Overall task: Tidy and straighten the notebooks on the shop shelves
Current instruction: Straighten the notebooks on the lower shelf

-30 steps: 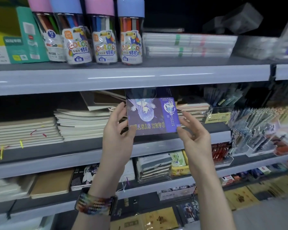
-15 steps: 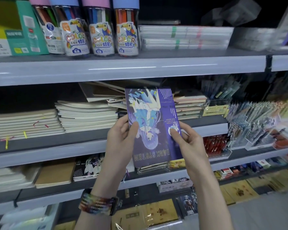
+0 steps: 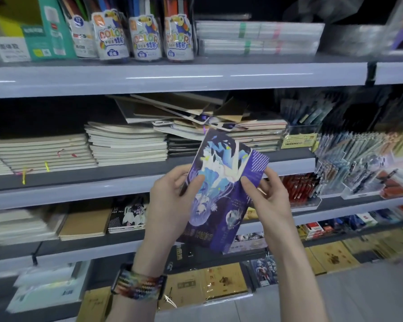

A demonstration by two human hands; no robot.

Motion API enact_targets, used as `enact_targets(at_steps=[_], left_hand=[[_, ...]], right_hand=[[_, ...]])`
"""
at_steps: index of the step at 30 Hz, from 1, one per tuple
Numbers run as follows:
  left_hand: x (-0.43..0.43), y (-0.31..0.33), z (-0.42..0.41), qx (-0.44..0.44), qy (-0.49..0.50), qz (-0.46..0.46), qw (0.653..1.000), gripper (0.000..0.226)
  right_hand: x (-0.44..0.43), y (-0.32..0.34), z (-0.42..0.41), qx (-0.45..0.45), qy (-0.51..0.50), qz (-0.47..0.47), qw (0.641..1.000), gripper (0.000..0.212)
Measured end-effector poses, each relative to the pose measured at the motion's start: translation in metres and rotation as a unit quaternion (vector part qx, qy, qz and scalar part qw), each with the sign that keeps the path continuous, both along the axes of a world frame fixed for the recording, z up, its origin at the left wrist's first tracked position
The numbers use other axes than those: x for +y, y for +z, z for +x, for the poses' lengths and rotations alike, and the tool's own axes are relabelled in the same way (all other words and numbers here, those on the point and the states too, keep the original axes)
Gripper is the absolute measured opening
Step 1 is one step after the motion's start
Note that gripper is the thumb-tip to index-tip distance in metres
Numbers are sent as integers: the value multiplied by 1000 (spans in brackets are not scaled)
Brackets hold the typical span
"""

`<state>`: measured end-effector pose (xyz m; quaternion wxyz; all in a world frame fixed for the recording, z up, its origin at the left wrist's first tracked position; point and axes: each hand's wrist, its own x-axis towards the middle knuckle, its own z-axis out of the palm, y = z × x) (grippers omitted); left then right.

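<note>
Grey metal shelving runs the full width of the bay in several tiers. On the middle tier, two flat stacks of cream-edged notebooks lie reasonably square. To their right, a loose heap of brown-covered notebooks sits fanned and tilted, some propped on edge. That heap is the untidy section.

The purple notebook with the blue-and-white illustrated cover is off the shelf. It is held in the air in front of the middle tier's lip, top end leaning to the right. The left hand grasps its left edge, thumb on the cover and fingers behind. The right hand pinches the right edge in the same manner.

Judgement: the notebook is being turned for re-shelving. To do this well, both edges should stay supported while it rotates. The cover should finish face up and the right way round. The heap should be squared first, so the notebook goes on flat with its spine lined up with those beneath.

Legible writing: "COLOR" on the clear crayon tubs with toucan labels on the top tier. Lettering at the foot of the purple cover seems inverted, but blur makes it unreadable. The small yellow shelf ticket is likewise illegible.
</note>
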<state>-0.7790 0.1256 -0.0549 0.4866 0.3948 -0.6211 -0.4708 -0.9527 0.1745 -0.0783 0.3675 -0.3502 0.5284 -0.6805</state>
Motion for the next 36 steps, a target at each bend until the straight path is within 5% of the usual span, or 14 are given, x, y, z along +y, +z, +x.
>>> enact_targets(at_steps=[9,13,18,26,36], left_hand=[[19,-9,21,-165,30,-72,983,15],[25,-14,27,-229,50,-85,969,19],[26,-13,31,-302,46,-114,945,18],[6,-16,43,-321,45,-97,941,20],[-47,-16,117,-306,46,-69,948,37]], right_hand=[[20,-14,1,139,-68,6,988,68],[21,-9,11,281,-42,-15,959,68],[19,-4,20,336,50,-10,940,58],[6,-6,25,237,57,-16,970,20],[-33,-25,56,70,-17,-17,997,8]])
